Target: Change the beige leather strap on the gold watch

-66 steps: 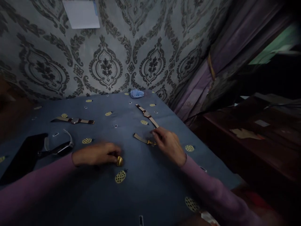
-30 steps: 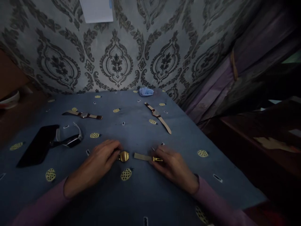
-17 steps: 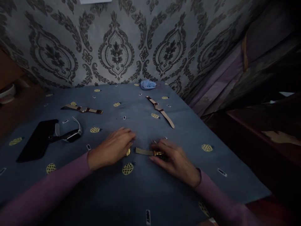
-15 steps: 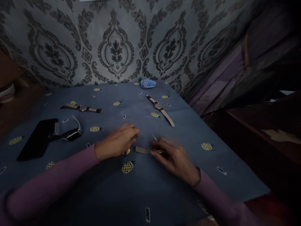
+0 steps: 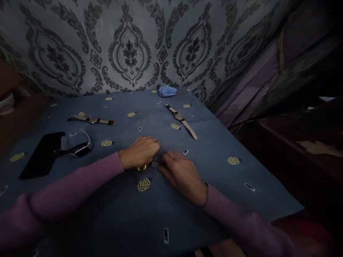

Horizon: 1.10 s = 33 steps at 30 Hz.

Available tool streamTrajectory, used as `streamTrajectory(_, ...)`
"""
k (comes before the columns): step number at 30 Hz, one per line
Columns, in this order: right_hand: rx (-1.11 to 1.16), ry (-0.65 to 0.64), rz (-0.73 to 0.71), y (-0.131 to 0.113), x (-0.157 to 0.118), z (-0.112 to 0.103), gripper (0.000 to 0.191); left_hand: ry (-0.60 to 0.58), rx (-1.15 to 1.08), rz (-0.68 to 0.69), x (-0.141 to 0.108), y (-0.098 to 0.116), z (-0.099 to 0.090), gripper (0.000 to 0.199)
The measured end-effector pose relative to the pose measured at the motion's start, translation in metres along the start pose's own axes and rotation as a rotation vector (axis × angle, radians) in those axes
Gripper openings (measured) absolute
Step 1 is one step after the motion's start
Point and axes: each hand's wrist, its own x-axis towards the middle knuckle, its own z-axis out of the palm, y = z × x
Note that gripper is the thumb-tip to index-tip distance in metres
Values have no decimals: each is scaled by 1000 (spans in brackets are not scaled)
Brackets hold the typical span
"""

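Observation:
My left hand (image 5: 142, 151) is closed, knuckles up, just above the table, and its fingertips are hidden. A round gold piece, like a watch case (image 5: 142, 167), shows beneath it. My right hand (image 5: 184, 175) is close beside it, fingers bent and pinched together. From its fingertips a thin pointed metal tool (image 5: 161, 152) reaches toward my left fingers; its kind is unclear. The end of a light watch strap (image 5: 154, 164) sticks out under my right fingers, the rest being covered.
Two strapped watches lie farther back, one on the left (image 5: 93, 121) and one on the right (image 5: 179, 116). At left are a smartwatch (image 5: 83, 150) and a black phone (image 5: 43, 157). A crumpled blue cloth (image 5: 167, 91) lies by the wall. The blue tablecloth (image 5: 209, 221) has pineapple prints.
My right hand has moved left, closing the gap to my left hand and covering most of the strap. The gold buckle-like part under it is hidden now. The view has shifted slightly.

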Motion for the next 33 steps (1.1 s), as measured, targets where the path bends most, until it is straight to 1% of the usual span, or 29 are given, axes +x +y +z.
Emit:
streamTrajectory(3,78,-33,17,1,3,-3,10,25,-58,-41,-4,1,-1,16)
streamTrajectory(5,147,-55,19,4,5,-6,13,64,-119,-85,-14,1,-4,17)
streamTrajectory(8,277,-85,28,9,6,-10,14,148,-226,-164,-37,2,-10,14)
streamTrajectory(10,358,-89,45,11,6,-12,11,197,-316,-216,-56,5,-12,17)
streamTrajectory(11,413,-87,55,12,6,-12,9,228,-474,-268,-64,8,-11,18)
streamTrajectory(12,507,-88,71,11,6,-12,8,234,-621,-306,-72,11,-10,18)
streamTrajectory(14,815,-122,128,9,5,-11,14,268,-846,-358,-83,17,-4,20)
streamTrajectory(16,1184,-192,230,3,5,-10,24,262,-1001,-419,-89,24,2,23)
streamTrajectory(18,1376,-235,333,-2,4,-9,29,222,-1149,-429,-90,29,7,22)
streamTrajectory(21,1457,-240,400,-8,4,-7,31,177,-1309,-407,-88,32,9,21)
streamTrajectory(26,1455,-221,393,-9,4,-4,31,160,-1541,-397,-85,29,9,23)
streamTrajectory(30,1438,-206,406,-9,3,-5,28,171,-1611,-382,-84,30,9,24)
streamTrajectory(33,1443,-215,412,-9,4,-7,29,139,-1613,-388,-84,32,8,23)
